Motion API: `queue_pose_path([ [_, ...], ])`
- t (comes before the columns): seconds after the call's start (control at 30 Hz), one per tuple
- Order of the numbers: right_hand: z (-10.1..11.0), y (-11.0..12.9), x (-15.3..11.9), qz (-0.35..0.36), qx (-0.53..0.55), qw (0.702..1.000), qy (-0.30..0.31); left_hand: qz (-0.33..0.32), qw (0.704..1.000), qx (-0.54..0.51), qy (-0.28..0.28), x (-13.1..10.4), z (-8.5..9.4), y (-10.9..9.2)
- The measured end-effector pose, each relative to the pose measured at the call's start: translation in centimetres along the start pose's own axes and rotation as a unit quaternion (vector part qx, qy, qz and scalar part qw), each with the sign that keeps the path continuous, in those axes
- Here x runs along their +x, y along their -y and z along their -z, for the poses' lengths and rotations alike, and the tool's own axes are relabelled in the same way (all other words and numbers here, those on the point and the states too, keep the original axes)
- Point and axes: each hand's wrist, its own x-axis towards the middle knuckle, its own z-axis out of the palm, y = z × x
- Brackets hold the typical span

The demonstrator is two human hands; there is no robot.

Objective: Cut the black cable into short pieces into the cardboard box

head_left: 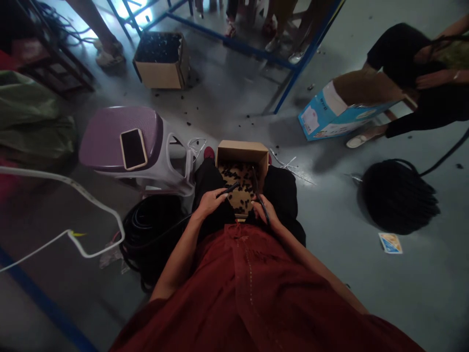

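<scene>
My left hand (211, 201) is closed around a black cord, whose short end (232, 187) points over an open cardboard box (244, 146) between my knees. From that hand the cord runs back to a black coil (146, 220) on the floor at the left. My right hand (263, 209) grips dark scissors (257, 188), their blades reaching over the box's right side, apart from the cord end. Many small black pieces (241, 201) lie scattered on the box bottom.
A purple stool (106, 137) with a phone (134, 149) stands at the left. Behind are another cardboard box (159, 74) and a blue metal frame (289, 88). At the right are a blue carton (337, 117), a seated person (403, 49) and a black cord bundle (399, 195).
</scene>
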Motion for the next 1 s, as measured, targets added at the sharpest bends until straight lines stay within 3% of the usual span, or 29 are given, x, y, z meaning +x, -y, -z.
queue_pose_path([
  [0.3, 0.0, 3.3, 0.5, 0.014, 0.171, 0.985, 0.008, -0.076, 0.992, -0.067, 0.07, -2.1, -0.7, -3.3],
  [0.67, 0.5, 7.1, -0.7, 0.072, 0.148, 0.986, -0.033, -0.067, 0.985, -0.124, 0.097, -2.9, -1.5, -5.6],
  [1.0, 3.8, 9.6, 0.1, 0.15, 0.12, 0.978, -0.08, -0.017, 0.989, -0.101, 0.102, -3.9, -0.8, -3.8],
])
